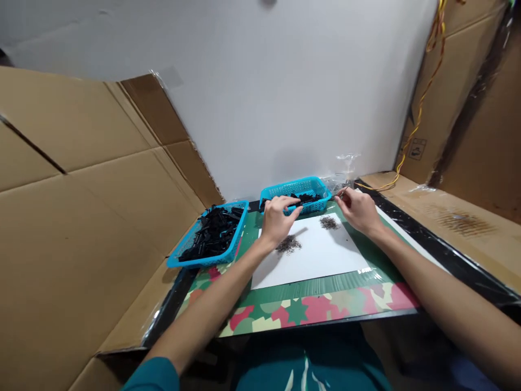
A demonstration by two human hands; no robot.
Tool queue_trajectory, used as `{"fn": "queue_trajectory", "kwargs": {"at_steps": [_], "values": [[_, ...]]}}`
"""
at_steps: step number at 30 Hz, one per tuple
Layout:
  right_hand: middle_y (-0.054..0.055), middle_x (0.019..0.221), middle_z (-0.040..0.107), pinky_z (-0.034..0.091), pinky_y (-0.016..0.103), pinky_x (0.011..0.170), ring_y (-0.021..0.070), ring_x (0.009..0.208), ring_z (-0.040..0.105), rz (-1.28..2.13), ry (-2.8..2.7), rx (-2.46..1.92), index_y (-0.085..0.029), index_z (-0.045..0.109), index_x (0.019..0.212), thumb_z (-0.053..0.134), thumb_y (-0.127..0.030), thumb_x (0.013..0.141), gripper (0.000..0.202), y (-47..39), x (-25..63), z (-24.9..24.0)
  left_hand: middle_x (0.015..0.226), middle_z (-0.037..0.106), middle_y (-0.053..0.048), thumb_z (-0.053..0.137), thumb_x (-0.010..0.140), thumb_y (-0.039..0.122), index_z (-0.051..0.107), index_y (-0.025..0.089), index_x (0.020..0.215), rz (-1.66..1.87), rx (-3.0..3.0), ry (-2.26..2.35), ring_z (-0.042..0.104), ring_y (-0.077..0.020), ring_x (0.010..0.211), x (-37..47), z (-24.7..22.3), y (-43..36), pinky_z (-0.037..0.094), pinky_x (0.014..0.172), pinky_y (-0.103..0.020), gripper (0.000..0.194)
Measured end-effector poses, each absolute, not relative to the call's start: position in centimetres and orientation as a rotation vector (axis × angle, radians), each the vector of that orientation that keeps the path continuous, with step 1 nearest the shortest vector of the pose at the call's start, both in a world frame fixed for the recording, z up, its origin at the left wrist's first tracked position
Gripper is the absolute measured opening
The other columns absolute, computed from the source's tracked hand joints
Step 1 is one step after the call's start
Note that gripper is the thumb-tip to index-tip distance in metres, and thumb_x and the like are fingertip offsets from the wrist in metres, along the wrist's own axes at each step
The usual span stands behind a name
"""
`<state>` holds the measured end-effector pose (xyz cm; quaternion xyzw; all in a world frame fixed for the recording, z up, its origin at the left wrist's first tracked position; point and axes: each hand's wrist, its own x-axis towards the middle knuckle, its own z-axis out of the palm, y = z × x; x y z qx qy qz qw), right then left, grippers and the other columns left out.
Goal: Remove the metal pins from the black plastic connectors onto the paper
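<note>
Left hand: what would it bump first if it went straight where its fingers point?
Probably the farther blue basket, though depth is unclear; the left hand might clear its edge and touch the black pieces inside.

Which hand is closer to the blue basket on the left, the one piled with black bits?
The left. The left hand is to the right of that blue basket, apart from it; the right hand is farther off, near the far right corner of the white sheet.

Makeshift workshop, cardboard walls [81, 217], blue baskets [178, 263] of black parts [214, 231], worktable [411, 225].
</note>
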<state>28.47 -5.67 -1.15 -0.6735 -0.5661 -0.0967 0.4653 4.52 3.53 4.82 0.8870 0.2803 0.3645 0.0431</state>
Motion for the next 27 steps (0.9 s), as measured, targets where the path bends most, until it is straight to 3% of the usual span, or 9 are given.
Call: {"fn": "queue_trajectory", "kwargs": {"at_steps": [6, 10, 12, 15, 17, 22, 27], "values": [[0.007, 0.073, 0.071, 0.036, 0.033, 0.061, 0.024, 0.063, 0.062, -0.266, -1.443, -1.657, -0.021, 0.067, 0.098, 0.053, -0.039, 0.102, 0.024, -5.7, 29.3, -1.1, 0.108, 0.078, -0.014, 0.069, 0.095, 0.022, 0.08, 0.016, 0.104, 0.759, 3.081, 0.833, 0.063, -0.032, 0.108, 11.9, 7.9, 8.2, 0.041, 0.101, -0.049, 0.016], [0.006, 0.071, 0.068, 0.038, 0.033, 0.062, 0.0236, 0.061, 0.061, -0.236, -1.479, -1.614, -0.022, 0.066, 0.098, 0.051, -0.042, 0.103, 0.026, -5.9, 29.2, -1.0, 0.094, 0.076, -0.011, 0.073, 0.087, 0.016, 0.081, 0.019, 0.087, 0.589, 3.148, 0.666, 0.063, -0.0317, 0.107, 14.0, 7.1, 9.1, 0.04, 0.103, -0.046, 0.008], [0.006, 0.07, 0.067, 0.039, 0.033, 0.062, 0.0236, 0.061, 0.061, -0.212, -1.505, -1.602, -0.022, 0.065, 0.098, 0.05, -0.043, 0.103, 0.026, -5.9, 28.9, -1.0, 0.098, 0.076, -0.011, 0.072, 0.09, 0.021, 0.081, 0.02, 0.097, 0.532, 3.156, 0.617, 0.063, -0.0308, 0.107, 13.7, 6.6, 9.0, 0.04, 0.103, -0.046, 0.011], [0.006, 0.07, 0.067, 0.038, 0.033, 0.062, 0.0234, 0.062, 0.059, -0.188, -1.541, -1.602, -0.022, 0.065, 0.097, 0.049, -0.042, 0.103, 0.026, -5.9, 28.4, -1.1, 0.124, 0.073, -0.012, 0.064, 0.099, 0.031, 0.073, 0.02, 0.128, 0.529, 3.16, 0.53, 0.062, -0.0297, 0.116, 11.5, 6.5, 9.0, 0.039, 0.106, -0.046, 0.032], [0.007, 0.072, 0.067, 0.038, 0.033, 0.062, 0.0233, 0.062, 0.059, -0.159, -1.564, -1.589, -0.022, 0.063, 0.095, 0.048, -0.04, 0.103, 0.025, -6.0, 28.1, -1.1, 0.133, 0.07, -0.012, 0.055, 0.105, 0.031, 0.066, 0.019, 0.138, 0.549, 3.172, 0.516, 0.06, -0.0284, 0.122, 8.9, 6.8, 9.3, 0.04, 0.107, -0.044, 0.037], [0.007, 0.075, 0.069, 0.043, 0.035, 0.065, 0.0233, 0.064, 0.061, 0.013, -1.525, -1.461, -0.023, 0.061, 0.092, 0.054, -0.04, 0.1, 0.02, -6.3, 27.5, -0.7, 0.126, 0.073, -0.008, 0.049, 0.104, 0.028, 0.073, 0.02, 0.119, 0.455, 3.096, 1.096, 0.062, -0.0247, 0.118, -0.3, 8.2, 12.2, 0.041, 0.107, -0.038, 0.029], [0.008, 0.075, 0.072, 0.051, 0.037, 0.066, 0.0246, 0.068, 0.067, 0.263, -1.363, -1.339, -0.023, 0.063, 0.088, 0.061, -0.051, 0.097, 0.03, -6.3, 26.5, -0.2, 0.122, 0.076, -0.012, 0.052, 0.097, 0.022, 0.075, 0.017, 0.116, 0.342, 2.983, 1.487, 0.066, -0.0274, 0.114, -8.8, 8.9, 15.3, 0.044, 0.105, -0.039, 0.03]]}}
